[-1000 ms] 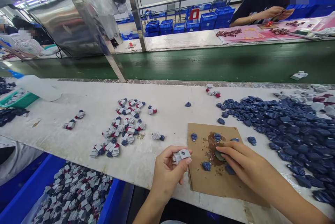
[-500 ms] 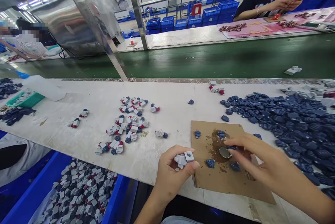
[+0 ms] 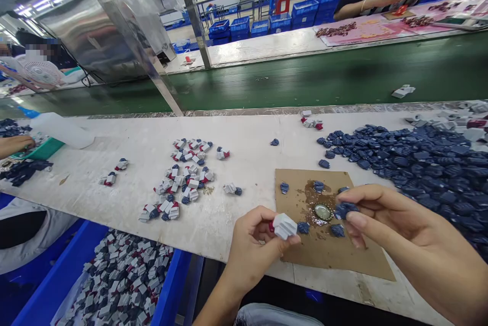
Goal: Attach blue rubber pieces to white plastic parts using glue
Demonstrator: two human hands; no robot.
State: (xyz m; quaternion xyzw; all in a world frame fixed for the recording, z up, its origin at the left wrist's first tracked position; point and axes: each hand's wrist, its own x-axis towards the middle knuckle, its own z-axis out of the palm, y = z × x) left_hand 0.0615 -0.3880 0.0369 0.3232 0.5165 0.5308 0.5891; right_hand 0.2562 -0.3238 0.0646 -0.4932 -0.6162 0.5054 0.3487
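Turned since earlier, the grey piece [image 3: 285, 226] sits pinched in my left grip [image 3: 253, 252]; my right grip [image 3: 412, 232] pinches a blue piece [image 3: 345, 209], best held by its edges.

2 bare forearms [image 3: 219, 298], bare fingers [image 3: 368, 194]; light grey clothing [image 3: 274, 315] below.

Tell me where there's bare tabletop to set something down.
There's a bare patch between the bottle and the assembled cluster, beyond the two loose pieces. Another lies between the stray piece beside that cluster and the lone blue piece. It's crowded on the cardboard, partly under your right hand, and at the blue pile.
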